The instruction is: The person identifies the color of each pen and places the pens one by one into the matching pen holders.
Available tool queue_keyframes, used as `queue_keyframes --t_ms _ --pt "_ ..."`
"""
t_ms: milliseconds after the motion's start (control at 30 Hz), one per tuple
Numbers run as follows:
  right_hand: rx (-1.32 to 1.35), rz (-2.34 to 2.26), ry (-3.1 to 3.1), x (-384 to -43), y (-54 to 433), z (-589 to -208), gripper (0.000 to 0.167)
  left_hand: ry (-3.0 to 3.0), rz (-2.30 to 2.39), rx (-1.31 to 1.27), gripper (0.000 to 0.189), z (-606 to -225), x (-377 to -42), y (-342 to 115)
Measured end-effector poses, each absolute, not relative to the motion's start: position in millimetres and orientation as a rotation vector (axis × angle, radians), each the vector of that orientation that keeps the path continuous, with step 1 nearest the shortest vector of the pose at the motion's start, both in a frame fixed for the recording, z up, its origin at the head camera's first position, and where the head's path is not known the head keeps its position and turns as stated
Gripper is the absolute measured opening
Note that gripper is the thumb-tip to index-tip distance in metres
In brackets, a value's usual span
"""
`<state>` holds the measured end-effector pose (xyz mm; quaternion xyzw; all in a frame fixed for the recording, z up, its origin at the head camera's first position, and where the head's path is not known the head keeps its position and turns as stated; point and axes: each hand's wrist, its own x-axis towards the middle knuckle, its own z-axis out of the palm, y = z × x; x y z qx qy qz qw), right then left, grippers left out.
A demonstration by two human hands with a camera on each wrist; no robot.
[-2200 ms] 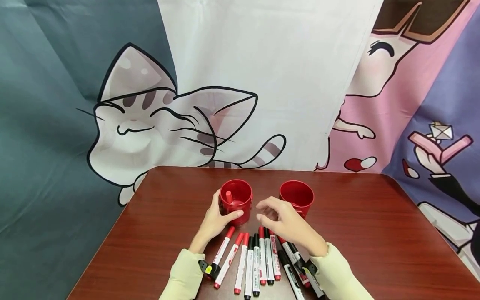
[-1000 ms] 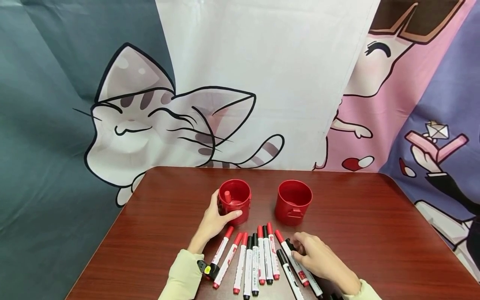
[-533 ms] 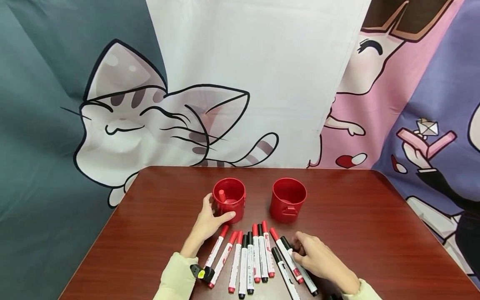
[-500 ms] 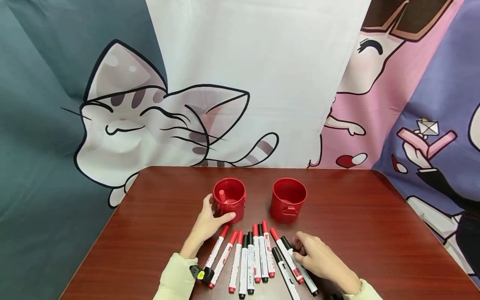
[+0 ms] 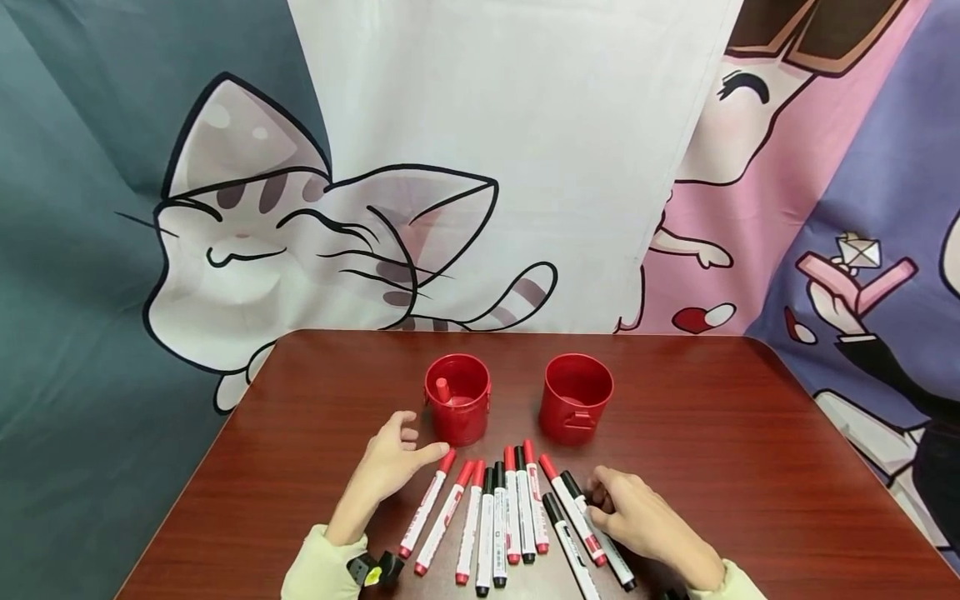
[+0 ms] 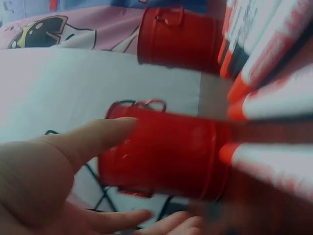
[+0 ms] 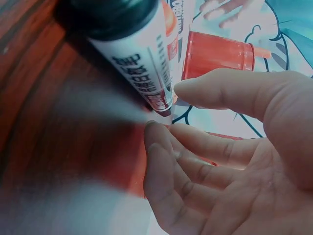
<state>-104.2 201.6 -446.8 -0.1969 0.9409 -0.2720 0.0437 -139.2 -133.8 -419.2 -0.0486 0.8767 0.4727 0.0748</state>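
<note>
My left hand point(image 5: 390, 458) is in front of the left red bucket point(image 5: 457, 421), thumb and fingers spread, apart from it in the head view. Inside that bucket a red-capped marker point(image 5: 443, 389) stands tilted. In the left wrist view the thumb point(image 6: 105, 137) overlaps the bucket's side. On the right, my right hand point(image 5: 645, 517) rests by the black-capped marker point(image 5: 615, 558) at the end of the row. Its thumb and bent fingers lie on either side of the marker's cap end, with no firm grip visible. The right red bucket point(image 5: 576, 404) stands behind.
Several red- and black-capped whiteboard markers point(image 5: 487, 525) lie side by side before the buckets on the brown table point(image 5: 750, 467). A printed cloth point(image 5: 480, 100) with a cartoon cat hangs behind the table. Black straps with wrist cameras point(image 5: 375, 571) sit on the sleeves.
My left hand has let go of the left bucket and drawn back toward the lower left. Earlier, my right hand moved down from the right bucket to the markers; it has since stayed there.
</note>
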Motion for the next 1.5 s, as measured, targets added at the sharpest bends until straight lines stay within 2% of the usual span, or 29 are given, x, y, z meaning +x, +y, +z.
queue_keyframes --t_ms 100,200,367,633,767,1000,1500 --pt "-0.588 -0.827 2.880 -103.0 201.9 -446.9 0.015 2.664 1.216 -0.111 0.072 -408.7 -135.2 -136.2" --pt "-0.581 -0.821 2.884 -102.2 202.4 -446.9 0.014 2.597 1.126 0.058 0.064 -399.9 -131.5 -133.6" --pt "-0.580 -0.797 2.894 -102.2 201.0 -447.5 0.014 2.435 1.253 0.337 0.054 -399.4 -129.7 -122.7" --pt "-0.571 -0.755 2.880 -99.8 198.8 -447.1 0.013 2.261 1.449 0.512 0.053 -416.5 -135.0 -92.5" --pt "-0.573 -0.665 2.943 -98.4 195.8 -444.8 0.014 2.248 1.466 0.518 0.056 -419.8 -140.2 -74.1" --pt "-0.491 -0.499 3.013 -93.5 191.2 -444.6 0.026 2.311 1.528 0.444 0.060 -428.0 -151.4 -42.8" --pt "-0.451 -0.541 3.008 -94.9 191.6 -447.5 0.023 2.467 1.724 0.341 0.083 -442.1 -179.4 6.0"
